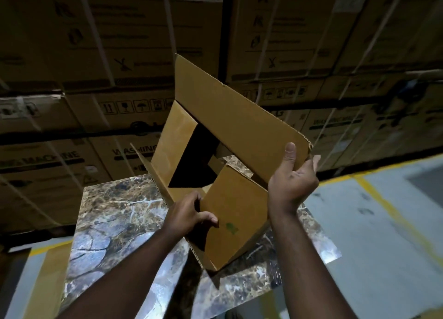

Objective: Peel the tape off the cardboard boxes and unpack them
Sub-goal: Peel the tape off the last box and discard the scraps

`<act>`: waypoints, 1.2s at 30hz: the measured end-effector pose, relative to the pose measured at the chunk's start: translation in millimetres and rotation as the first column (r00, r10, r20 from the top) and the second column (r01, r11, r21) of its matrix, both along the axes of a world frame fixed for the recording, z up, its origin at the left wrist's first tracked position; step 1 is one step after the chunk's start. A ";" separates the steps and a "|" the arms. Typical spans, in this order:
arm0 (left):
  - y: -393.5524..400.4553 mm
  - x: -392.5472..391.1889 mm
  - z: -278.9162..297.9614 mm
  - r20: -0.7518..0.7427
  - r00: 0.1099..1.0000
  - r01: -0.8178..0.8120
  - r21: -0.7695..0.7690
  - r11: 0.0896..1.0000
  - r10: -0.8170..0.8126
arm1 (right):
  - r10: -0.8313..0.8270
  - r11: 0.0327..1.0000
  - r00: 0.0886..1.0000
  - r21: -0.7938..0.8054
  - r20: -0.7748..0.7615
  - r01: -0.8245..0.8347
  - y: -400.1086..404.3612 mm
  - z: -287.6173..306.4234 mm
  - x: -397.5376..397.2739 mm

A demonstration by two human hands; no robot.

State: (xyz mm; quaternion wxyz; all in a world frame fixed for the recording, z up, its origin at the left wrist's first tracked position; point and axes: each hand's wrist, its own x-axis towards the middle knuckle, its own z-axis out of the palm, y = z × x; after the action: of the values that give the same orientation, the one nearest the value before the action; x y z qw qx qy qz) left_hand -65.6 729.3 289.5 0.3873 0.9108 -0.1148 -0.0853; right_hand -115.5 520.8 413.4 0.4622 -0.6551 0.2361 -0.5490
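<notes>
A brown cardboard box (236,213) sits tilted on a marble-patterned table (112,213), its top flaps open and its inside dark. My left hand (188,214) grips the edge of the near flap, thumb on the outside. Higher up on the right, my right hand (293,175) pinches the corner of the large raised flap (230,117), thumb pressed on its inner face. A small green mark (231,227) shows on the near flap. I cannot make out any contents or tape.
Stacked cartons (100,45) strapped with white bands, some printed "washing machine", fill the background close behind the table. Grey floor with yellow lines (383,208) lies to the right. A tan cardboard piece (51,278) stands at the table's left edge.
</notes>
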 end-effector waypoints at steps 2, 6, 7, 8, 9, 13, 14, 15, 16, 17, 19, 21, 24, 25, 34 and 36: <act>14.0 -4.6 -5.6 0.003 1.000 0.011 -0.029 1.000 -0.011 | 0.000 0.994 1.000 -0.108 -0.014 -0.001 11.3 2.3 -6.2; 39.6 -11.3 -7.7 0.032 0.999 0.004 -0.052 0.999 -0.002 | -0.018 0.998 0.999 -0.063 -0.049 0.015 22.3 4.7 -13.2; 45.9 -10.0 -8.1 0.035 0.999 0.015 -0.074 0.997 -0.013 | 0.029 0.996 0.995 -0.082 -0.095 -0.037 25.1 3.2 -17.3; 52.0 -10.1 -5.3 0.033 0.999 0.028 -0.094 0.995 -0.025 | 0.155 0.974 0.976 -0.144 -0.153 -0.177 30.7 3.0 -23.3; 59.0 -7.8 -7.0 0.035 0.999 0.044 -0.128 0.991 -0.040 | 0.311 0.903 0.920 -0.227 -0.239 -0.364 35.7 1.0 -28.1; 72.1 -14.5 -9.6 0.067 0.996 0.062 -0.111 0.992 -0.054 | 0.406 0.597 0.667 -0.371 -0.624 -0.711 48.6 -32.0 -27.5; 71.8 -20.4 -9.1 0.060 0.997 0.061 -0.077 0.995 -0.056 | 0.336 0.621 0.710 -0.420 -0.619 -0.661 48.5 -37.4 -22.5; 70.5 -25.5 -9.9 0.047 0.997 0.061 -0.072 0.996 -0.057 | 0.276 0.637 0.761 -0.481 -0.588 -0.603 46.9 -39.9 -17.0; 69.1 -30.1 -8.6 0.026 0.998 0.052 -0.067 0.996 -0.050 | 0.231 0.657 0.796 -0.514 -0.559 -0.552 44.9 -38.0 -13.6; 66.9 -32.9 -7.1 0.013 0.999 0.050 -0.065 0.997 -0.049 | 0.208 0.677 0.819 -0.525 -0.535 -0.515 42.7 -36.1 -10.4; 62.9 -40.0 2.4 0.027 0.998 0.064 -0.044 0.997 -0.063 | 0.169 0.713 0.852 -0.536 -0.495 -0.452 41.9 -30.9 -12.4; 62.8 -48.0 9.3 0.073 0.996 0.047 -0.051 0.998 -0.043 | 0.117 0.781 0.879 -0.504 -0.461 -0.369 46.6 -27.7 -23.8; 77.8 -60.8 4.9 0.117 0.990 -0.066 -0.065 0.996 0.073 | 0.163 0.855 0.864 -0.369 -0.477 -0.365 69.4 -25.2 -30.4; 85.7 -64.8 1.0 0.114 0.986 -0.112 -0.076 0.991 0.120 | 0.229 0.858 0.847 -0.312 -0.480 -0.409 81.8 -25.4 -27.7; 83.5 -68.9 68.3 0.401 0.869 -0.216 -0.218 0.952 0.289 | 0.671 0.608 0.471 0.062 -0.572 -0.791 134.0 -23.0 -7.3; 94.1 -55.6 77.5 0.421 0.868 -0.237 -0.112 0.965 0.262 | 0.842 0.498 0.438 0.142 -0.316 -0.855 124.5 -24.8 -24.5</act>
State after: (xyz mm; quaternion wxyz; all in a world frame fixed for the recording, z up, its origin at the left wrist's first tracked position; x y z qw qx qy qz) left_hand -121.2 823.4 367.0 0.3857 0.9027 -0.0815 0.1727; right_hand -140.1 645.2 388.5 0.6126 -0.7785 -0.0576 -0.1242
